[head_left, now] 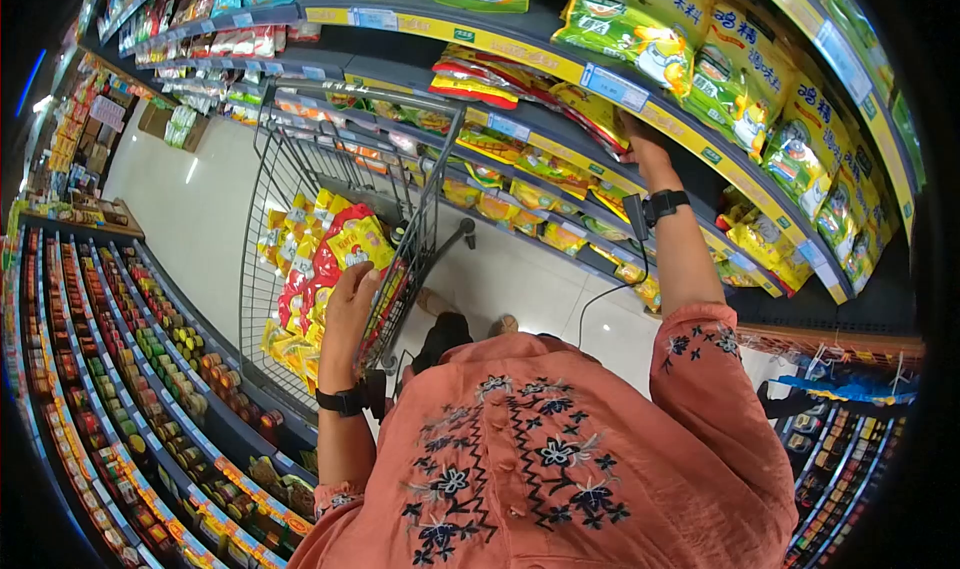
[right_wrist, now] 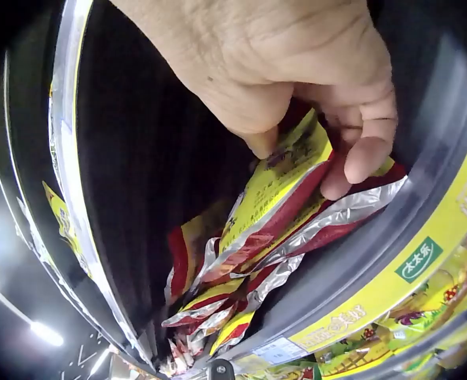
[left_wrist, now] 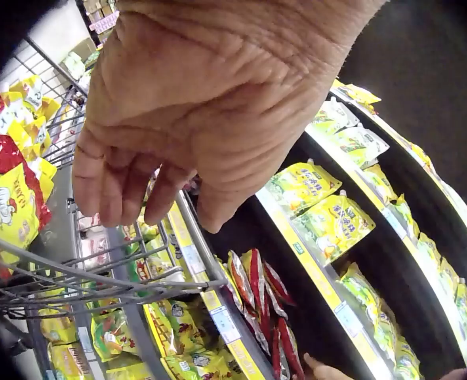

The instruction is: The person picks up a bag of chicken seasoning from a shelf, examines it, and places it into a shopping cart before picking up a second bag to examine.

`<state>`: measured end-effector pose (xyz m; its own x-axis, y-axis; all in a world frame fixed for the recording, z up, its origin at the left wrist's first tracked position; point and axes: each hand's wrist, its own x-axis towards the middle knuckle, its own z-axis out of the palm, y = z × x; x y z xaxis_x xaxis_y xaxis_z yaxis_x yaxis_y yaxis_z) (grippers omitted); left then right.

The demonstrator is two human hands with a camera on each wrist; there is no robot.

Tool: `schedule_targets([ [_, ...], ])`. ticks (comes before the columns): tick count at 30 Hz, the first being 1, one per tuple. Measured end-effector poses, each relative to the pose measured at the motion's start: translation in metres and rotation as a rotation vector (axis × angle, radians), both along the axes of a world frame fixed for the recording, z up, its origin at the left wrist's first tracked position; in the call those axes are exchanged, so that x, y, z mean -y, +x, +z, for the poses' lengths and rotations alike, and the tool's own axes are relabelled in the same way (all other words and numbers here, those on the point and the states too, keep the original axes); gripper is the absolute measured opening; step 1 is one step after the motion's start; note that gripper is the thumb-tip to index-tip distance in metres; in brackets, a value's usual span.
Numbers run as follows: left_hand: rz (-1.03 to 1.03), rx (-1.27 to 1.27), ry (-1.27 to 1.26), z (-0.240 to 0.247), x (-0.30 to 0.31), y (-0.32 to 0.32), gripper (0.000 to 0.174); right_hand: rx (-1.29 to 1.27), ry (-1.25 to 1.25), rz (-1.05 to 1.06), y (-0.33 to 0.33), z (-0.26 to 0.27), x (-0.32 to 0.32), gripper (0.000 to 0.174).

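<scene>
My right hand reaches into a shelf on the right. In the right wrist view its thumb and fingers pinch the top of a yellow-and-red seasoning packet. More packets of the same sort lean in a row beyond it on the shelf. My left hand hangs over the near side of the shopping cart, its fingers loosely bent, with nothing in them in the left wrist view. Yellow packets and a red bag with a yellow front lie in the cart.
Large green-and-yellow seasoning bags stand on the shelf above my right hand. Yellow packets fill lower shelves. Jars line a shelf unit at left. A pale tiled floor runs beside the cart. A cable hangs from my right wrist.
</scene>
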<state>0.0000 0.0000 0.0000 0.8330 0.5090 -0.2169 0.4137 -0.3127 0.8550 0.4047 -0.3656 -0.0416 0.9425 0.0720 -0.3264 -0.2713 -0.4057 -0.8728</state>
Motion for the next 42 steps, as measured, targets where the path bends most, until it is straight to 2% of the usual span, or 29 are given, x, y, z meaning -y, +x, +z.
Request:
schedule_targets([
  [3,-0.001,-0.019,0.001,-0.012,-0.007,-0.003,0.043,0.141,-0.001,-0.119,-0.007,-0.013,0.000,0.079],
  [5,0.003,-0.049,0.003,-0.020,-0.015,-0.003,0.044,0.244,0.028,-0.075,-0.011,-0.009,-0.005,0.075],
  [6,0.028,-0.070,-0.035,-0.008,-0.010,0.001,0.040,0.205,-0.011,-0.044,-0.004,-0.010,-0.002,0.075],
  [8,0.036,-0.085,-0.048,-0.017,-0.014,-0.002,0.041,0.171,-0.054,-0.030,0.005,-0.018,0.001,0.074],
  [9,0.034,-0.087,-0.054,-0.024,-0.020,-0.004,0.042,0.181,-0.057,-0.052,0.008,-0.020,0.000,0.074],
  [11,0.026,-0.096,-0.042,-0.055,-0.038,-0.007,0.046,0.045,-0.070,-0.012,0.014,-0.016,0.003,0.071],
  [13,0.042,-0.132,-0.044,-0.067,-0.053,-0.007,0.049,0.111,-0.059,-0.018,-0.010,0.007,-0.003,0.069],
  [15,0.085,-0.197,-0.061,-0.073,-0.067,-0.002,0.052,-0.002,-0.043,-0.020,0.011,-0.024,0.026,0.066],
  [18,0.207,-0.284,-0.125,-0.117,-0.104,0.001,0.054,0.019,-0.021,-0.112,-0.012,-0.019,0.045,0.061],
  [21,0.317,-0.201,0.002,-0.160,-0.139,-0.010,0.052,-0.025,-0.036,-0.201,-0.047,-0.011,0.057,0.056],
  [23,0.399,-0.160,0.093,-0.166,-0.163,-0.028,0.048,-0.025,-0.014,-0.200,-0.073,-0.010,0.063,0.053],
  [24,0.418,-0.152,0.200,-0.224,-0.202,-0.055,0.044,-0.039,-0.002,-0.199,-0.087,-0.009,0.066,0.052],
  [25,0.488,-0.157,0.259,-0.219,-0.206,-0.068,0.041,-0.048,0.014,-0.201,-0.098,-0.009,0.068,0.051],
  [28,0.560,-0.217,0.128,-0.192,-0.210,-0.097,0.040,-0.061,-0.014,-0.216,-0.120,0.004,0.058,0.050],
  [31,0.588,-0.356,0.147,-0.232,-0.230,-0.135,0.042,-0.008,-0.045,-0.275,-0.114,-0.003,0.064,0.049],
  [32,0.610,-0.270,-0.023,-0.245,-0.230,-0.146,0.043,0.031,-0.033,-0.282,-0.115,0.000,0.060,0.048],
  [35,0.612,-0.377,-0.070,-0.235,-0.211,-0.139,0.039,0.134,-0.048,-0.269,-0.116,0.006,0.050,0.047],
  [39,0.554,-0.456,-0.054,-0.264,-0.214,-0.149,0.041,0.135,-0.011,-0.224,-0.120,0.009,0.030,0.042],
  [40,0.553,-0.505,-0.073,-0.225,-0.197,-0.130,0.038,0.146,0.001,-0.199,-0.122,0.012,0.019,0.038],
  [42,0.583,-0.454,-0.234,-0.218,-0.186,-0.127,0.038,0.128,0.050,-0.114,-0.126,0.014,0.000,0.036],
])
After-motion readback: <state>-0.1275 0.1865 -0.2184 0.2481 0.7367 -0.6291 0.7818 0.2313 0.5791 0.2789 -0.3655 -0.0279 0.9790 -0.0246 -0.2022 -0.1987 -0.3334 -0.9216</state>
